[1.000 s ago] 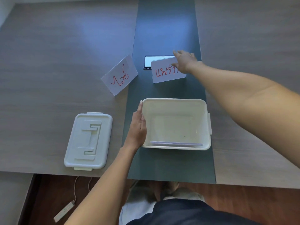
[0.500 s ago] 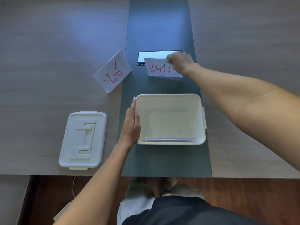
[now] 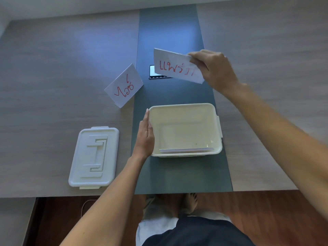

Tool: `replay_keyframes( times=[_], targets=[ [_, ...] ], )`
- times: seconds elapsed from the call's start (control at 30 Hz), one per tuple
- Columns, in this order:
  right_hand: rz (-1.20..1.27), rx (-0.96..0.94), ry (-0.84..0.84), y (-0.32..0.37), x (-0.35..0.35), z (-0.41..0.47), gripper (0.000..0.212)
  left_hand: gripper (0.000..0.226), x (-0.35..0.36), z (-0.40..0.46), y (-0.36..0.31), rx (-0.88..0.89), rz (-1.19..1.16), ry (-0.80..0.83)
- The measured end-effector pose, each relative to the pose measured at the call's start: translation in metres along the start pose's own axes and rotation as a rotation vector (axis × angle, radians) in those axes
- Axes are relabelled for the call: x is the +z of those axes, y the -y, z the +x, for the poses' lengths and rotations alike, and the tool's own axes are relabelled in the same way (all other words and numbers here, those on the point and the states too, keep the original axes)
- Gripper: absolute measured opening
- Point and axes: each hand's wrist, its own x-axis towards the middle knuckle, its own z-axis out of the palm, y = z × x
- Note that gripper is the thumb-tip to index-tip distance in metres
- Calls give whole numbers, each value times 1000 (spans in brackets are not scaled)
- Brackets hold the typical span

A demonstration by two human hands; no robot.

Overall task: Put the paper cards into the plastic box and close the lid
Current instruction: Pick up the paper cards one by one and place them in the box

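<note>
An open white plastic box point(image 3: 184, 108) stands on the dark centre strip of the table, and a paper card point(image 3: 186, 150) lies inside along its near wall. My left hand point(image 3: 145, 137) lies flat against the box's left side with straight fingers. My right hand point(image 3: 212, 68) pinches the top right edge of a white card with red writing point(image 3: 174, 67) and holds it in the air beyond the box. A second red-lettered card point(image 3: 124, 86) stands folded on the table to the left. The white lid point(image 3: 95, 157) lies flat left of the box.
A phone point(image 3: 152, 72) lies on the dark strip, mostly hidden behind the lifted card. The wooden table point(image 3: 53, 68) ends at its near edge just below the lid and box. My feet and the floor show beneath.
My right hand has lifted the card off the table and brought it nearer and higher. My left hand has stayed against the box.
</note>
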Motion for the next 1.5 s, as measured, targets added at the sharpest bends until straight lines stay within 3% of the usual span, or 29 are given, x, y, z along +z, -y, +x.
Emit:
replay_keyframes(
  times=[0.2, 0.57, 1.2, 1.5],
  targets=[
    [104, -36, -10, 28, -18, -68, 32, 52, 0, -1, 0, -6, -14, 0],
    [135, 1, 187, 46, 5, -164, 32, 52, 0, 1, 3, -2, -26, 0],
    [121, 154, 588, 52, 29, -196, 26, 52, 1, -1, 2, -19, -64, -11],
    [265, 180, 309, 31, 44, -114, 23, 53, 0, -2, -1, -20, -32, -16]
  ],
)
